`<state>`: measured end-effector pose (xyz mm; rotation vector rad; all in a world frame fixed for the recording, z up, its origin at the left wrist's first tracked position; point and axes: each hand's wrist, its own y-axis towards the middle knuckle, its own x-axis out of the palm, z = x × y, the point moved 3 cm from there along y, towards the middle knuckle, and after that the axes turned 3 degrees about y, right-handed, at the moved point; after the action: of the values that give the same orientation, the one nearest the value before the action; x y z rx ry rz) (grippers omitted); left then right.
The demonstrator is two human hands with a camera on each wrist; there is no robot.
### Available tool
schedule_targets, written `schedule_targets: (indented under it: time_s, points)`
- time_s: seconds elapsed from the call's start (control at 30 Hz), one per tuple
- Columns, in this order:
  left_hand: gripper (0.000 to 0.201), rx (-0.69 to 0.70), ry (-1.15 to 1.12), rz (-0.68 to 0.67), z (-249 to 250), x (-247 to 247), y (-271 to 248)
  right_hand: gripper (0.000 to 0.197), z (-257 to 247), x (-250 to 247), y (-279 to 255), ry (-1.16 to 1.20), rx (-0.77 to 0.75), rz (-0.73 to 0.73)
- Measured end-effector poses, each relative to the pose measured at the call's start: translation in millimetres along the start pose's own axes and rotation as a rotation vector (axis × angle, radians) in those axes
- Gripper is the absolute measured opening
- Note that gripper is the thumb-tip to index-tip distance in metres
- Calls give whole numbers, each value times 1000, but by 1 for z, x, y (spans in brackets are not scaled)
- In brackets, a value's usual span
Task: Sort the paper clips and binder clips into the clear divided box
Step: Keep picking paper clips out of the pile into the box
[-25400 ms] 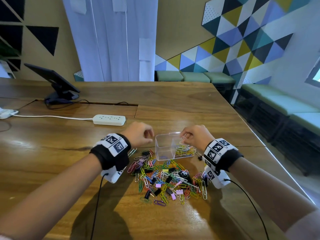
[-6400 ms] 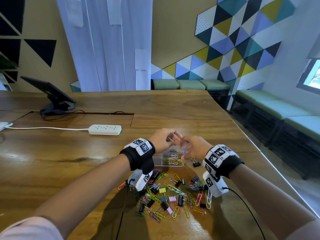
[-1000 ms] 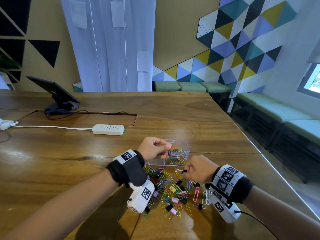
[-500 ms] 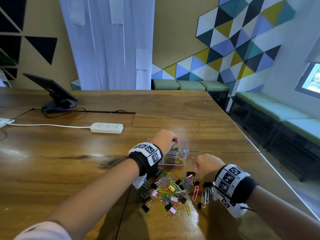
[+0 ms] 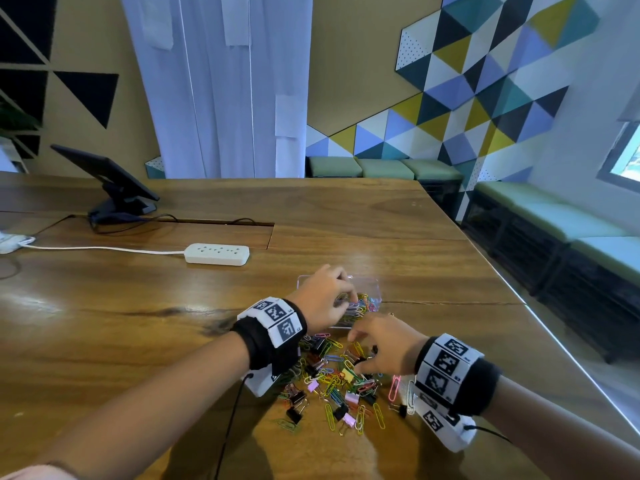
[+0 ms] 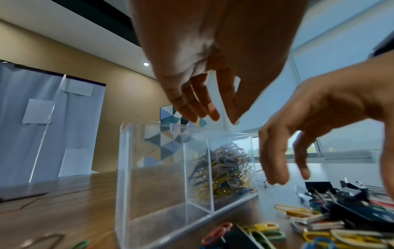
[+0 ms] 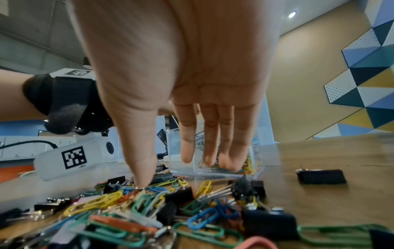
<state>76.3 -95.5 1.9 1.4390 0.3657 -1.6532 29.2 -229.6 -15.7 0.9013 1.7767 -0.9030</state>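
Note:
The clear divided box (image 5: 372, 289) stands on the wooden table just beyond a loose pile of coloured paper clips and black binder clips (image 5: 332, 379). Its right compartment holds paper clips (image 6: 224, 171); the left compartment (image 6: 149, 176) looks empty. My left hand (image 5: 346, 299) hovers over the box's top with fingers (image 6: 192, 116) extended and nothing in them. My right hand (image 5: 358, 353) is spread above the pile (image 7: 127, 210), palm down, thumb tip (image 7: 142, 178) touching the clips. One black binder clip (image 7: 322, 176) lies apart on the right.
A white power strip (image 5: 217, 253) with its cord lies further back on the left. A tablet on a stand (image 5: 107, 178) sits at the far left. The table's right edge (image 5: 554, 341) runs close by, with green benches beyond.
My right hand, curled near the pile half a second ago, has opened and spread over the clips. My left hand stays over the box, fingers now reaching its right part.

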Motion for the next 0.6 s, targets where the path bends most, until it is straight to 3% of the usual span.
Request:
schedule_targets:
  time_s: [0.1, 0.2, 0.37, 0.47, 0.6]
  points:
    - [13, 31, -10, -61, 3, -9, -22, 69, -4, 5, 3, -29, -14, -65]
    - [22, -33, 52, -255, -3, -13, -44, 82, -9, 9, 4, -45, -43, -106]
    - [87, -346, 253, -602, -31, -10, -74, 89, -18, 12, 10, -39, -53, -116]
    - [106, -428, 232, -623, -42, -6, -83, 99, -20, 16, 19, -75, -48, -140]
    - [110, -444, 193, -617, -45, -2, -85, 113, -21, 19, 27, -122, -45, -163]
